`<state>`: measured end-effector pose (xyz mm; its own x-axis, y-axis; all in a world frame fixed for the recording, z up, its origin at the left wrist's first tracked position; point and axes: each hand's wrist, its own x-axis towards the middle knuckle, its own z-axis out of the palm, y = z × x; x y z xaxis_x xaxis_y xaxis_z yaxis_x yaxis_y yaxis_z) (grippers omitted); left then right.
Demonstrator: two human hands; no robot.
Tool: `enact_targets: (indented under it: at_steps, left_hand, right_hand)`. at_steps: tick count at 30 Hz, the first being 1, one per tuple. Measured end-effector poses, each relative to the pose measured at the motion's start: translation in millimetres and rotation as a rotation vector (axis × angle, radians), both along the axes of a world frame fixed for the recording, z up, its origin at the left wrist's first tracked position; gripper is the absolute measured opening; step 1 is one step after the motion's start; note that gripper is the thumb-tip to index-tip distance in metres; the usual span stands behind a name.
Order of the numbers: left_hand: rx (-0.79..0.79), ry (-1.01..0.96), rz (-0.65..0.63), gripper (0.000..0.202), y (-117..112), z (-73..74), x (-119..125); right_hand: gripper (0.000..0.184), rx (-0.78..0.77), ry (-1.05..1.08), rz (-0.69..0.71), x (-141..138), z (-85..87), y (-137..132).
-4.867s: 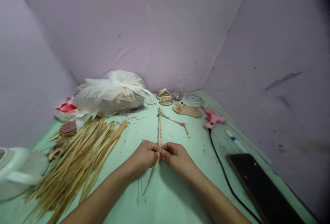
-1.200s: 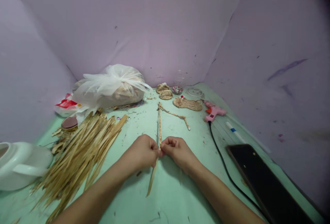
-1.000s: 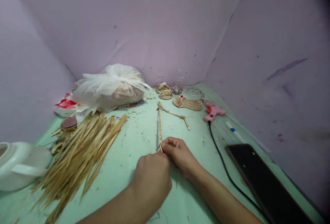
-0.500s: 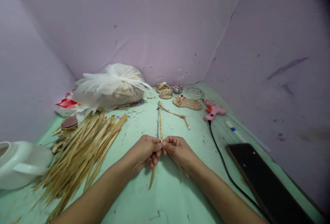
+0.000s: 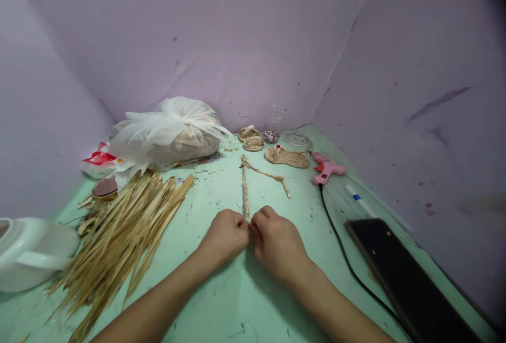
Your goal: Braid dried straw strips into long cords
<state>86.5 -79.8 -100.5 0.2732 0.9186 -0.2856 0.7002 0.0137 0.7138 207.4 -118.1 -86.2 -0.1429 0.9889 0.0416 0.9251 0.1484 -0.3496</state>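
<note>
- Braided cord [image 5: 245, 190]: on the green table [image 5: 213, 301], centre. Near end is between the two hands; runs straight away from the person, bends sharply at the far end, then angles back right to a white tip.
- Left hand [image 5: 225, 235]: curled into a loose fist, fingertips pinching the cord's near end from the left.
- Right hand [image 5: 279, 240]: back of hand up, fingers bent in, thumb and forefinger closed on the same end. Exact grip partly hidden by the knuckles.
- Beyond the cord: tan woven sole [image 5: 290, 159] with a red bead [image 5: 278, 147] on it; small woven pieces [image 5: 253, 144] and a clear container of beads [image 5: 271, 136] further back.
- Right side: pink glue gun [image 5: 327, 168] with black cable [image 5: 343, 256], white marker [image 5: 360, 201], dark phone [image 5: 407, 274].
- Left side: spread of dry leaf strips [image 5: 130, 232], white jug [image 5: 37, 258] beside it.
- Back left: tied white plastic bag [image 5: 169, 132], near the wall.
</note>
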Motion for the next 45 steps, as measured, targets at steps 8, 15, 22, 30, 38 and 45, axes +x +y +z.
enact_targets:
  at_steps: [8, 15, 22, 30, 38, 45]
  left_hand:
    - [-0.338, -0.413, 0.13, 0.016, -3.0, 0.4, -0.6]
    - [-0.375, -0.448, 0.053, 0.01, -0.1, 5.4, -6.0]
    - [-0.395, -0.432, 0.01, 0.012, 3.9, 15.6, -9.2]
    - [-0.448, -0.48, -0.046, 0.01, 5.8, 8.6, -11.2]
    - [-0.263, -0.138, -0.113, 0.02, 6.3, 18.3, -14.5]
    - [0.104, 0.339, -0.124, 0.019, -18.0, 38.1, -8.1]
  right_hand:
    - [0.014, 0.048, -0.162, -0.006, -16.9, 2.2, -21.8]
    - [0.027, 0.069, -0.137, 0.089, -22.7, 2.1, -28.7]
    - [0.026, -0.082, 0.519, -0.21, 15.1, 7.3, 5.9]
    - [0.01, -0.488, 1.048, -0.195, 2.0, -21.5, 18.1]
    - [0.006, -0.457, 1.038, -0.165, 5.8, -30.3, 21.6]
    - [0.009, -0.479, 1.181, -0.189, -0.2, -20.9, 16.4]
